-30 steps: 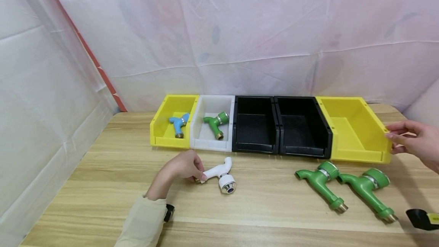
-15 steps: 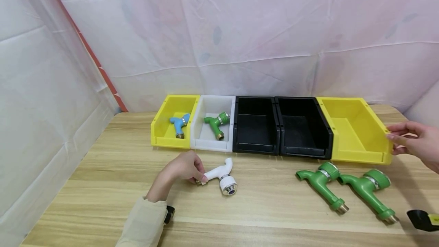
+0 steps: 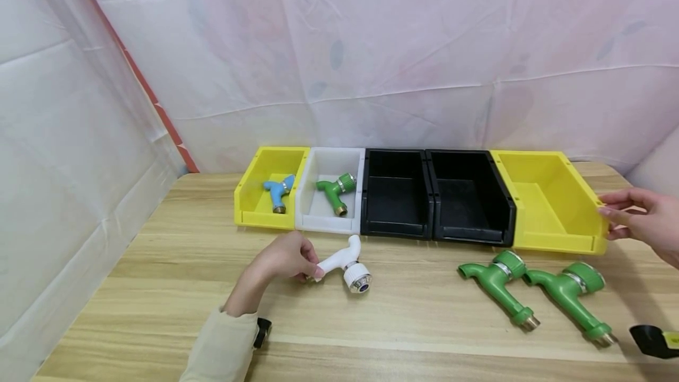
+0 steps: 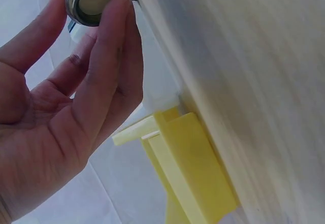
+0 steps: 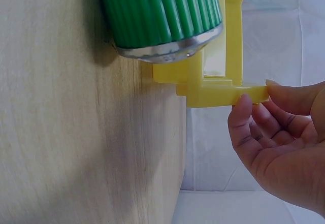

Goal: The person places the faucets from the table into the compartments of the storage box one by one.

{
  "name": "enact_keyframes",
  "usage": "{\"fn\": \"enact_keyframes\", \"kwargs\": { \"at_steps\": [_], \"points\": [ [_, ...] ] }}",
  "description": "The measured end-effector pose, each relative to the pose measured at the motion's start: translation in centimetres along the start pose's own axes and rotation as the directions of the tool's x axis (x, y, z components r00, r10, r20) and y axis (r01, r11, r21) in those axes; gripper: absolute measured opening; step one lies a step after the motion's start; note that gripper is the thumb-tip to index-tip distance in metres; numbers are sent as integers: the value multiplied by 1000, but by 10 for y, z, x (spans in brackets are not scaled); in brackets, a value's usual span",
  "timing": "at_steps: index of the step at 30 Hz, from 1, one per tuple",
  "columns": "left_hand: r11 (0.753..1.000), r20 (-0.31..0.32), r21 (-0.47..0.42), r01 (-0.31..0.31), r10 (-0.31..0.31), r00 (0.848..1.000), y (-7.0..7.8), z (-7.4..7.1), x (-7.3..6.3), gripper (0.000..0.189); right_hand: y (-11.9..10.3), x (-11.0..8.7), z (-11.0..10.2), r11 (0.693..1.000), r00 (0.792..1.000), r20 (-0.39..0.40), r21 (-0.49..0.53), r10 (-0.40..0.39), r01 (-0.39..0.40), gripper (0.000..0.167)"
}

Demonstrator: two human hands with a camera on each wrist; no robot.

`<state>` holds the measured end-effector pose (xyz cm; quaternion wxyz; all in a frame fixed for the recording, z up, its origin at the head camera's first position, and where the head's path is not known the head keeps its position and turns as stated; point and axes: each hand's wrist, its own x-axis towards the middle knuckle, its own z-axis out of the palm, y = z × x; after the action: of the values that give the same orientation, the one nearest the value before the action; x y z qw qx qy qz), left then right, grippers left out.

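My left hand (image 3: 290, 256) pinches a white faucet (image 3: 339, 259) by its threaded inlet end, in front of the white bin. The faucet's spout points to the back and its ribbed white knob to the right. In the left wrist view the round metal inlet (image 4: 94, 1) shows between thumb and fingers. At the far right, my right hand (image 3: 639, 217) grips the side wall of the right yellow bin (image 3: 557, 242) between thumb and fingers. The right wrist view shows that grip on the bin's edge, with a green faucet knob (image 5: 162, 16) close by.
Two green faucets (image 3: 498, 287) lie on the wooden table (image 3: 414, 335) before the right-hand bins. In the row, the left yellow bin (image 3: 265, 220) holds a blue faucet (image 3: 276, 192), the white bin (image 3: 326, 224) a green one (image 3: 334, 192). Two black bins (image 3: 395, 229) stand between.
The white faucet in my left hand has turned slightly, its spout shifting toward the bins and its knob up and right. My right hand stays on the yellow bin.
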<state>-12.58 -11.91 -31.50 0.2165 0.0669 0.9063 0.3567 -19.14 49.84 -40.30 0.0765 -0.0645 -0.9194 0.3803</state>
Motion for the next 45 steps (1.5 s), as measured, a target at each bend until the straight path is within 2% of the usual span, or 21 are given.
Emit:
{"fn": "enact_keyframes", "kwargs": {
  "at_steps": [9,15,20,27,34,40,45],
  "points": [
    [1000,-45,-3,-20,20,999,5,-2,-3,12,-1,2,1,1000,1000,-8,8,8,-8,11],
    [999,-46,-5,-40,40,998,10,-2,-4,11,-1,3,1,1000,1000,1,8,12,-12,13],
    [999,-46,-22,-43,42,998,14,-2,-5,9,-1,3,0,1000,1000,0,20,4,-4,10],
    [998,-57,-62,-18,14,998,19,-4,-4,8,1,4,0,1000,1000,-5,29,-3,3,10],
    [996,-75,-81,-21,15,997,22,-4,-2,9,-2,2,1,1000,1000,-2,2,10,-10,16],
    [994,-80,-107,-32,23,997,25,-4,0,9,0,1,0,1000,1000,-4,22,-5,5,9],
    [994,-84,-108,-36,27,996,29,-3,2,10,-1,-1,0,1000,1000,2,12,3,-4,10]
  ]
}}
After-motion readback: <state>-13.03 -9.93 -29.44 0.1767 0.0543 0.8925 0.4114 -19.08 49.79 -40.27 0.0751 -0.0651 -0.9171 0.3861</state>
